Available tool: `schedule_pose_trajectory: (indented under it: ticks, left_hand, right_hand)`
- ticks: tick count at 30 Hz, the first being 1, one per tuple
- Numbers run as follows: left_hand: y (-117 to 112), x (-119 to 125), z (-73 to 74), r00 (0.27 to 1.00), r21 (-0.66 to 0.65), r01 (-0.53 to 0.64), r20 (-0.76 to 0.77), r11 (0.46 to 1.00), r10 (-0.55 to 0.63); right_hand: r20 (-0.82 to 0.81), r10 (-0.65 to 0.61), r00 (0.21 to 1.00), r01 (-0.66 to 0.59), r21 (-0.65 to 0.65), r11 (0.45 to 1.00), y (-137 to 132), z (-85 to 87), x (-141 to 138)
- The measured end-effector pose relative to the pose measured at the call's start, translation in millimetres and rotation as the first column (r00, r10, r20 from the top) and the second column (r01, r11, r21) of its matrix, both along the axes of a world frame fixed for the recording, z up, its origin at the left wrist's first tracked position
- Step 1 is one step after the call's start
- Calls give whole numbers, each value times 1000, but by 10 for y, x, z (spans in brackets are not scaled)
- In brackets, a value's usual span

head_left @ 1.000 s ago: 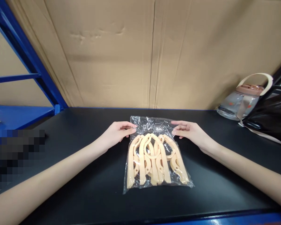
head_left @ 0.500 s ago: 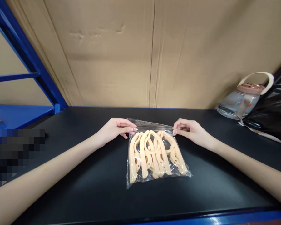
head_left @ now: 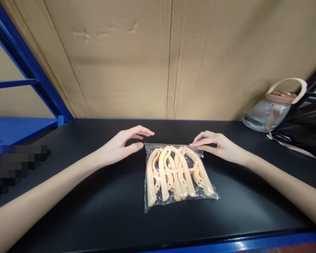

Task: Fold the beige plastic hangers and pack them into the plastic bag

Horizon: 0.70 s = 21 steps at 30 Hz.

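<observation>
A clear plastic bag (head_left: 158, 203) lies flat on the black tabletop, its top edge facing away from me. Inside are several cream folding clothes hangers (head_left: 177, 172), folded and overlapping. At the bag's top left corner, my left hand (head_left: 127, 142) hovers with thumb and fingers apart, holding nothing. My right hand (head_left: 213, 143) has its thumb and fingers pressed together on the bag's top right edge. Some of its fingertips are hidden.
A clear bottle with a brown lid and cream handle (head_left: 272, 109) stands at the back right, beside a shiny black bag (head_left: 308, 130). Cardboard (head_left: 121, 70) lines the back. A blue metal frame (head_left: 28, 63) rises at the left.
My left hand has let go of the bag's top edge and opened, moving slightly left and up. The raised top flap now lies folded down. My right hand stays at the top right.
</observation>
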<state>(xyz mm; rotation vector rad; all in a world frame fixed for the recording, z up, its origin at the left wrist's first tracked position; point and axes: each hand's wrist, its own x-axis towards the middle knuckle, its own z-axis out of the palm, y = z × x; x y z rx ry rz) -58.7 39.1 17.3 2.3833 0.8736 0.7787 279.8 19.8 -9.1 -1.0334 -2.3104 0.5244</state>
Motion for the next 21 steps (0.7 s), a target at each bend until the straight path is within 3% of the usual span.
schedule_pose_trajectory:
  ticks: [3, 6, 9, 17, 21]
  left_hand:
    - [-102, 74, 1, 990, 172, 69, -133, 983, -46]
    - [-141, 139, -57, 992, 324, 28, -126, 946, 14]
    - [-159, 167, -79, 993, 394, 40, -118, 918, 7]
    - [-206, 112, 14, 959, 369, 205, -259, 907, -112]
    - [-221, 106, 27, 940, 336, 239, -315, 911, -130]
  right_hand:
    - [89, -39, 995, 22, 177, 984, -61, 57, -15]
    - [102, -55, 993, 22, 295, 955, -168, 100, -83]
    - [144, -69, 987, 10, 373, 928, -269, 122, -194]
    - [208, -77, 975, -53, 554, 831, -327, 82, -294]
    - [237, -49, 970, -92, 547, 832, -338, 86, -267]
